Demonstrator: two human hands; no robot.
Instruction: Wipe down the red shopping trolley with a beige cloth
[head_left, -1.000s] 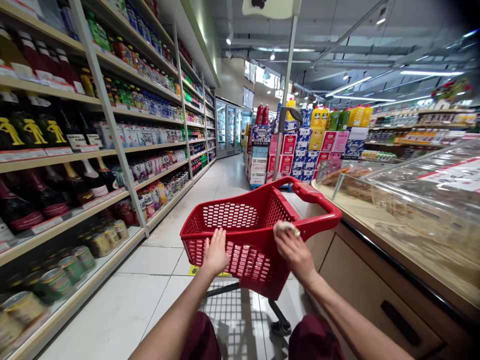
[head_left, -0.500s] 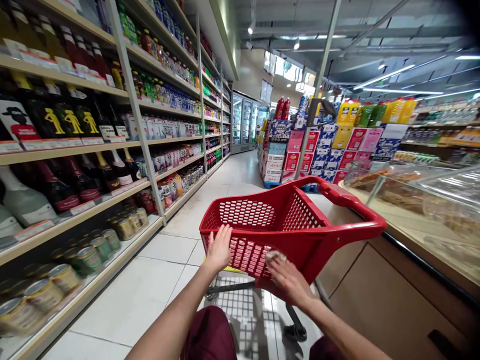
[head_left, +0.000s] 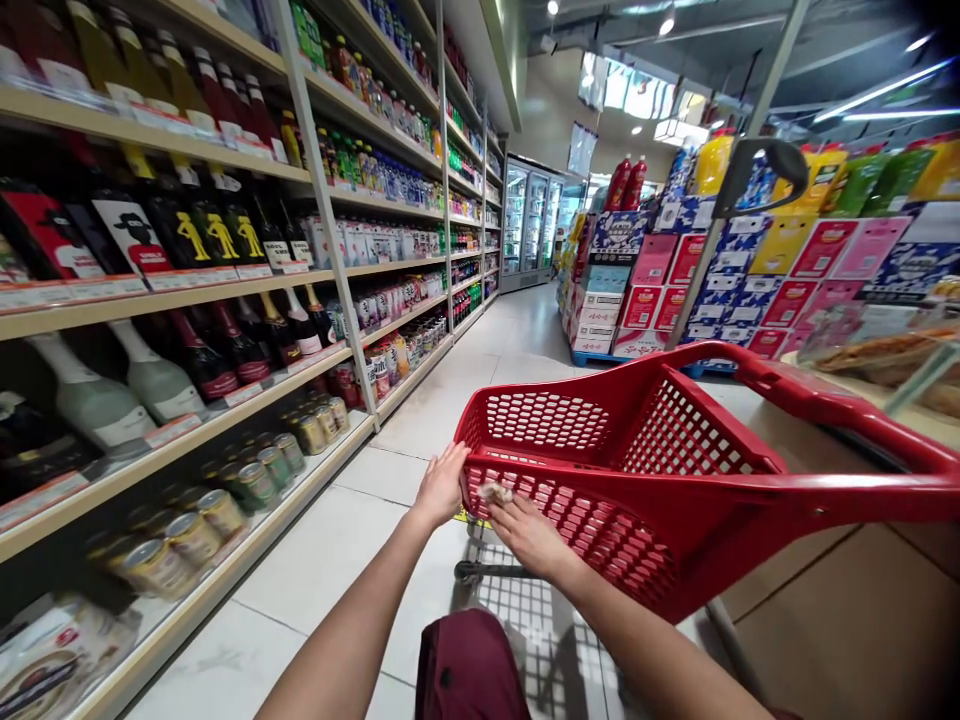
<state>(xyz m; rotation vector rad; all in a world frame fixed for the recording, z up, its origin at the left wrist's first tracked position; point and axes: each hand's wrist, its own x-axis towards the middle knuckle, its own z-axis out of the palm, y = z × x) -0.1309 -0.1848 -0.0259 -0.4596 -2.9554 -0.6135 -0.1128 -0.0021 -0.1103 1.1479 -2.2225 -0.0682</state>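
Note:
A red shopping cart [head_left: 720, 510] with a perforated plastic basket stands crosswise before me, its handle toward the right. My left hand [head_left: 442, 485] rests on the basket's left end, fingers laid over the rim. Under the fingers of my right hand [head_left: 529, 530] is a crumpled whitish cloth [head_left: 495, 493], pressed against the outside of the near side wall close to that same end. The palm side of the right hand is hidden. Nothing shows inside the visible part of the basket.
Shelves [head_left: 247, 275] of bottles and cans line the left side. Stacked drink cartons [head_left: 652, 290] and a metal post [head_left: 739, 170] stand beyond the cart. A counter with bread [head_left: 885, 355] is at the right. Tiled floor [head_left: 480, 345] runs down the aisle.
My right hand has slid the cloth leftward along the basket wall, closer to my left hand. The left hand stays at the basket's end. The view has turned left and drawn nearer.

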